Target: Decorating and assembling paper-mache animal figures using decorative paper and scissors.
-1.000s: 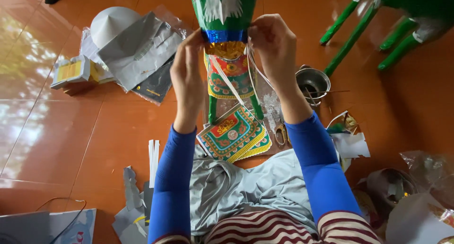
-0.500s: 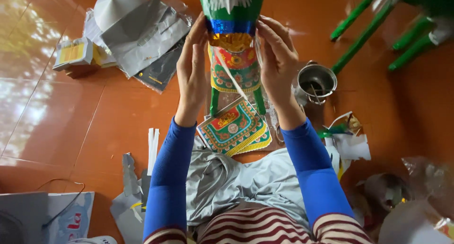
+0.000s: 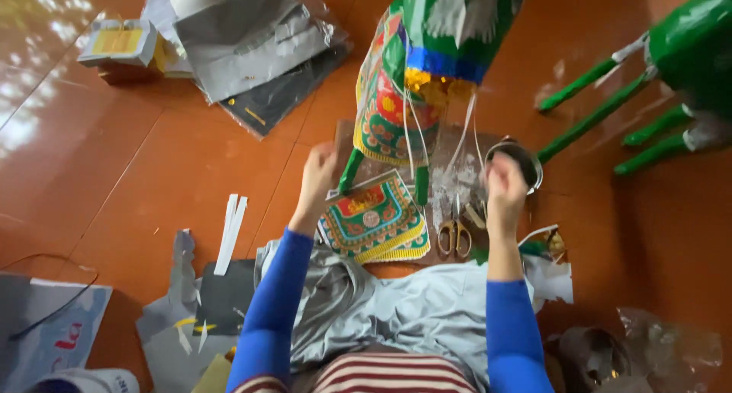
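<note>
A paper animal figure (image 3: 438, 50) in green, blue and gold stands on thin green legs in front of me, with a patterned paper cloth draped on its side and white strips hanging from it. My left hand (image 3: 316, 181) is raised just left of one green leg (image 3: 349, 172), fingers apart and holding nothing. My right hand (image 3: 505, 191) hovers right of the figure, next to a metal cup (image 3: 530, 163). Its fingers are curled and blurred. A patterned paper panel (image 3: 374, 224) lies flat between my arms, and scissors (image 3: 455, 237) lie beside it.
Grey and black paper sheets (image 3: 252, 46) and a small box (image 3: 118, 44) lie at the back left. A second green paper figure (image 3: 671, 65) stands at the right. White strips (image 3: 231, 224) and paper scraps sit near my left knee, and grey cloth (image 3: 396, 305) covers my lap.
Both hands have let go of the figure's sides and dropped lower and apart. The view has shifted so that the figure now appears further up and right.
</note>
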